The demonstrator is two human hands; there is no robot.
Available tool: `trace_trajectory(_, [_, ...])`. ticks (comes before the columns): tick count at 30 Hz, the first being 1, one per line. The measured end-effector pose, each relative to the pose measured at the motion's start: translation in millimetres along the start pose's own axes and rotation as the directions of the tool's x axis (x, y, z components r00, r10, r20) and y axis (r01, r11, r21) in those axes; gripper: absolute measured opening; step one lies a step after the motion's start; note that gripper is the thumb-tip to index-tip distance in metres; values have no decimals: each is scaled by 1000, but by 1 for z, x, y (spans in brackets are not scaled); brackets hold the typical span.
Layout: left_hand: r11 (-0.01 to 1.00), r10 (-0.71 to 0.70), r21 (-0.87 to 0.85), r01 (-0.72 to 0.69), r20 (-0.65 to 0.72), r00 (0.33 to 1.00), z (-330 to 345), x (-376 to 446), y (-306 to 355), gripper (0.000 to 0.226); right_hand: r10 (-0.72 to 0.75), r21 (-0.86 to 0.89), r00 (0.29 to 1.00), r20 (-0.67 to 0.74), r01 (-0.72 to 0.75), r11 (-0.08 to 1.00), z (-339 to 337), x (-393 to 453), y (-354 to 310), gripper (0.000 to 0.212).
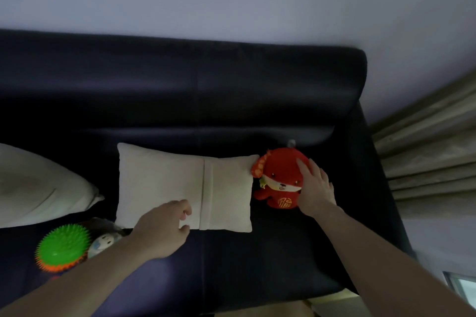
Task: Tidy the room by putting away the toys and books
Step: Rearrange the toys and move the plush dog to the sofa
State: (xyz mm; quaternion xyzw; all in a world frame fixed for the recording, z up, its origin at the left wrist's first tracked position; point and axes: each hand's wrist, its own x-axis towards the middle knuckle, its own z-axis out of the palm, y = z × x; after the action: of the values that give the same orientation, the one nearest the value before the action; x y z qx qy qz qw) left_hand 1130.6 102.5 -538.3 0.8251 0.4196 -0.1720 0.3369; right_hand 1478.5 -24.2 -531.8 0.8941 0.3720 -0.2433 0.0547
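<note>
Red plush toy (279,183) sits upright at the right end of the dark sofa (180,80) seat, just beside a white cushion (164,183). Right hand (315,188) lies flat against the toy's side, fingers spread, not closed around it. Left hand (163,229) loosely curled over the cushion's near edge; grip uncertain. Green spiky ball (63,244) and a small doll (103,243) lie at the seat's left, near a second pillow (38,188). Curtain (432,147) at right.
</note>
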Motion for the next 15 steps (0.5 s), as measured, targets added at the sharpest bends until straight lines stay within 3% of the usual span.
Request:
trace_trajectory(4, [999,5,-37,-6,-33,999,-12,-17,10,29,7,147,994,106,-23,989,-3,-18,-13,90])
trace_trajectory(8, [992,-18,-123,7,-84,996,-38,-44,17,24,-40,350,995,89,6,937,-6,-65,-30,84])
trace_trajectory(15, [968,-68,-249,23,-171,983,-96,-144,42,22,-60,514,987,148,-25,857,-39,-215,-65,76])
